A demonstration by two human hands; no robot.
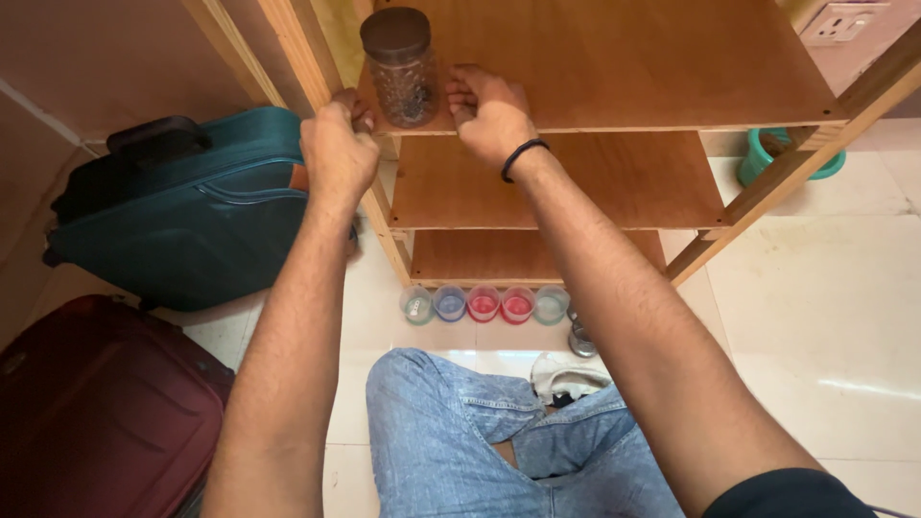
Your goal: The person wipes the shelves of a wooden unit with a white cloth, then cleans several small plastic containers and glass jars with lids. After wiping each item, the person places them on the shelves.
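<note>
Top centre of frame: glass jar (pixel 400 72) with brown lid, upright on top shelf (pixel 652 67), near front edge. Left hand (pixel 338 149) at shelf's front left corner, fingers curled shut over edge, just left of jar, not touching it. Right hand (pixel 489 115) just right of jar, fingers curled down onto shelf front edge; black band (pixel 523 155) at wrist. Lower centre: row of five small cups (pixel 484 304) on floor before bottom shelf. Left of frame: teal bag (pixel 192 221) above maroon suitcase (pixel 96 412). Bottom centre: jeans (pixel 451 451).
</note>
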